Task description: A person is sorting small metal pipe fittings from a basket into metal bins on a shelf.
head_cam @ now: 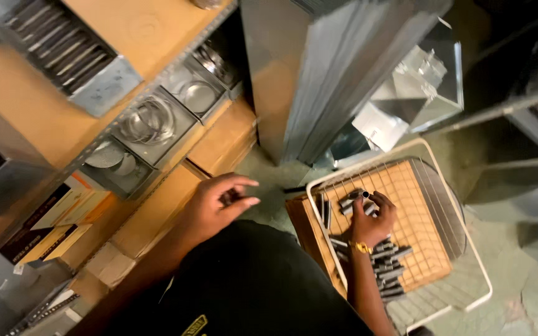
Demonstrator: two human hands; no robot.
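Observation:
My right hand (372, 225) reaches into a white wire basket (462, 205) and its fingers close on a short grey metal piece (355, 198) near the basket's far left corner. Several more grey metal pieces (388, 267) lie piled along the basket's left side, on a brown cardboard liner (421, 230). My left hand (216, 205) hovers over the floor beside the wooden shelving, fingers curled around something small and dark; what it is I cannot make out.
Shelving on the left holds metal bins with round caps and rings (151, 121), a grille (63, 46) and cardboard boxes (45, 224). Tall sheet-metal ducts (337, 68) stand behind the basket. More ductwork (524, 180) lies right.

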